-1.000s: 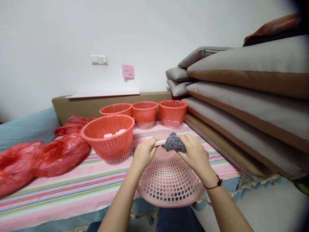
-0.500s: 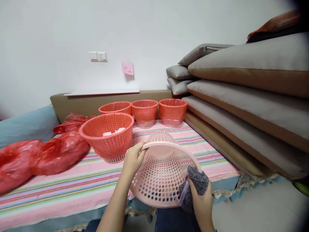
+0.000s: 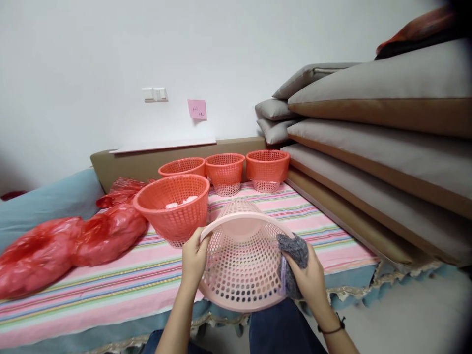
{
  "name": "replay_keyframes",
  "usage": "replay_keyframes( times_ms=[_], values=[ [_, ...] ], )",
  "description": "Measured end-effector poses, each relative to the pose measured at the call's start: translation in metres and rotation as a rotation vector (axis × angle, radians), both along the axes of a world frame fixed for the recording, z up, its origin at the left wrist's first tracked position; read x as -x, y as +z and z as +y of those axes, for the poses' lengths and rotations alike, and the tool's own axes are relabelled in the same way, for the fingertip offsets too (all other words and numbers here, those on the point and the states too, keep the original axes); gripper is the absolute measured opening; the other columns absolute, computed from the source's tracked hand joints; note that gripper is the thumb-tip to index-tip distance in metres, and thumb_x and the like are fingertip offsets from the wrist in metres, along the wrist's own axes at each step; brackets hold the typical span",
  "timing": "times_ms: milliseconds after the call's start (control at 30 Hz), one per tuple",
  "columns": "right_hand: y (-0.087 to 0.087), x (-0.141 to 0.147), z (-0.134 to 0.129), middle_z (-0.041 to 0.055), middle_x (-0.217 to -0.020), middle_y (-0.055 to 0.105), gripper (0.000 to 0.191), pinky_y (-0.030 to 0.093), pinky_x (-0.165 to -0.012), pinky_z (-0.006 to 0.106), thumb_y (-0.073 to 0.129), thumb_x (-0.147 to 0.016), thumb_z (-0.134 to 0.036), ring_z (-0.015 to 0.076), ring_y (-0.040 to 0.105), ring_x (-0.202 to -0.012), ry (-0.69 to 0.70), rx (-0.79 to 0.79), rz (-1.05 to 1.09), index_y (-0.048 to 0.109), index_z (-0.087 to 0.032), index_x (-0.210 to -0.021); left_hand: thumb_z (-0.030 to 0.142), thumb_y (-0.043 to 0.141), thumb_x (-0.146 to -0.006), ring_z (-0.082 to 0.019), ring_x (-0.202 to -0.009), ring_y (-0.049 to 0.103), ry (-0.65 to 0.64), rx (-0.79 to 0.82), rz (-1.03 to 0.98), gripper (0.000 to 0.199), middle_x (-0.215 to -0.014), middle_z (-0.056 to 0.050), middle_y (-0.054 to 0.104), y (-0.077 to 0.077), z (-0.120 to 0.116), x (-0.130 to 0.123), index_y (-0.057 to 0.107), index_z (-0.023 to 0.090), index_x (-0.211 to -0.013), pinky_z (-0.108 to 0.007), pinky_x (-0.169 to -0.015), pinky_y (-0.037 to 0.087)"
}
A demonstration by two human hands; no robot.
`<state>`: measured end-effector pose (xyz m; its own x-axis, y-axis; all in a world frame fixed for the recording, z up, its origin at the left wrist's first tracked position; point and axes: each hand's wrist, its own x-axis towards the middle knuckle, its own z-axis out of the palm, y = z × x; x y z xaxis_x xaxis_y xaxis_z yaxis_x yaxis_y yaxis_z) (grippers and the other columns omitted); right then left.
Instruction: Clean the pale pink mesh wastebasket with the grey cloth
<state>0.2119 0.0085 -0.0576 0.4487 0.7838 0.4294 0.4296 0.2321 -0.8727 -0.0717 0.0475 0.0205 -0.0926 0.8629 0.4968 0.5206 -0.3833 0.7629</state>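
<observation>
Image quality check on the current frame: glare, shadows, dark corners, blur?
Head view: shiny highlights on the red plastic bag; head view: soft shadow under the pink note; head view: upper-right corner dark and blurred, grey cushions seemingly stretched toward that edge; head view: pink basket clear enough to see individual holes.

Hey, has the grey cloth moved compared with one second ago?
Yes. Judged against the pink sticky note, the grey cloth in the right hand now sits lower and farther right in the view.
</observation>
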Motion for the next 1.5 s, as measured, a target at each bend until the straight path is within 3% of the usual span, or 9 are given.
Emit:
replay_keyframes(
  times_ms=[167, 267, 367, 500, 633, 867, 1267, 1400, 1500],
  values=[
    [0.066, -0.015, 0.031, 0.0101, -0.11, 0.061, 0.036, 0.047, -0.09, 0.04, 0.056, -0.085, -0.028, 0.0272, 0.057, -0.106, 0.129, -0.17, -0.408, 0.056, -0.02, -0.12, 0.038, 0.049, -0.088, -0.021, -0.1, 0.065, 0.103, 0.067, -0.218, 0.027, -0.104, -0.006, 0.071, -0.044, -0.018, -0.001, 0.062, 0.02, -0.104, -0.031, -0.086, 0.049],
    [0.101, -0.015, 0.048, 0.0089, -0.108, 0.06, 0.037, 0.047, -0.088, 0.038, 0.055, -0.084, -0.018, 0.0267, 0.056, -0.104, 0.231, -0.171, -0.598, 0.057, -0.021, -0.12, 0.042, 0.052, -0.085, -0.025, -0.092, 0.068, 0.171, 0.144, -0.122, 0.027, -0.093, -0.006, 0.073, -0.049, -0.023, -0.001, 0.062, 0.02, -0.098, -0.035, -0.079, 0.052],
    [0.121, -0.005, 0.056, 0.0075, -0.103, 0.06, 0.036, 0.047, -0.083, 0.037, 0.055, -0.083, -0.014, 0.0257, 0.056, -0.099, 0.272, -0.154, -0.692, 0.059, -0.022, -0.118, 0.041, 0.054, -0.084, -0.026, -0.088, 0.068, 0.152, 0.141, 0.046, 0.027, -0.089, -0.006, 0.073, -0.026, -0.015, 0.001, 0.063, 0.02, -0.097, -0.038, -0.079, 0.052],
    [0.129, 0.013, 0.051, 0.0065, -0.101, 0.059, 0.041, 0.047, -0.082, 0.035, 0.055, -0.082, -0.009, 0.0245, 0.055, -0.097, 0.298, -0.133, -0.76, 0.059, -0.024, -0.12, 0.033, 0.053, -0.084, -0.026, -0.112, 0.063, -0.007, -0.077, 0.219, 0.035, -0.119, -0.01, 0.07, 0.025, 0.009, -0.008, 0.063, 0.018, -0.114, -0.038, -0.099, 0.045],
    [0.121, 0.013, 0.042, 0.007, -0.1, 0.057, 0.046, 0.047, -0.079, 0.035, 0.055, -0.08, -0.008, 0.0256, 0.055, -0.096, 0.25, -0.121, -0.765, 0.057, -0.025, -0.123, 0.028, 0.05, -0.087, -0.022, -0.1, 0.068, -0.171, -0.01, 0.365, 0.029, -0.107, -0.005, 0.075, 0.055, 0.023, -0.027, 0.068, 0.023, -0.108, -0.03, -0.086, 0.048],
    [0.086, -0.007, 0.039, 0.0093, -0.108, 0.059, 0.046, 0.048, -0.086, 0.041, 0.055, -0.082, -0.015, 0.0284, 0.056, -0.103, 0.171, -0.161, -0.589, 0.052, -0.024, -0.127, 0.031, 0.048, -0.088, -0.021, -0.083, 0.07, -0.102, 0.02, 0.406, 0.023, -0.088, -0.002, 0.076, 0.055, 0.017, -0.039, 0.07, 0.024, -0.092, -0.025, -0.068, 0.044],
    [-0.04, 0.018, -0.012, 0.014, -0.107, 0.069, 0.056, 0.05, -0.086, 0.047, 0.068, -0.072, -0.055, 0.0326, 0.064, -0.101, -0.118, 0.106, 0.263, 0.056, -0.02, -0.114, 0.026, 0.047, -0.087, -0.02, -0.102, 0.067, -0.134, 0.014, 0.249, 0.031, -0.112, -0.003, 0.074, 0.037, 0.01, -0.015, 0.069, 0.024, -0.108, -0.026, -0.087, 0.046],
    [-0.043, 0.02, -0.012, 0.0138, -0.109, 0.069, 0.054, 0.05, -0.089, 0.046, 0.067, -0.074, -0.055, 0.0314, 0.064, -0.103, -0.076, 0.091, 0.284, 0.055, -0.02, -0.114, 0.027, 0.047, -0.088, -0.019, -0.094, 0.067, -0.113, 0.011, 0.257, 0.027, -0.103, -0.002, 0.075, 0.04, 0.01, -0.017, 0.069, 0.024, -0.104, -0.025, -0.082, 0.046],
    [-0.025, 0.006, 0.001, 0.0132, -0.111, 0.067, 0.05, 0.05, -0.09, 0.044, 0.065, -0.077, -0.052, 0.0299, 0.063, -0.104, -0.02, 0.033, 0.197, 0.056, -0.019, -0.114, 0.031, 0.046, -0.089, -0.018, -0.081, 0.065, -0.071, 0.012, 0.234, 0.023, -0.086, 0.0, 0.072, 0.036, 0.008, -0.015, 0.067, 0.022, -0.093, -0.024, -0.074, 0.044]
  ],
)
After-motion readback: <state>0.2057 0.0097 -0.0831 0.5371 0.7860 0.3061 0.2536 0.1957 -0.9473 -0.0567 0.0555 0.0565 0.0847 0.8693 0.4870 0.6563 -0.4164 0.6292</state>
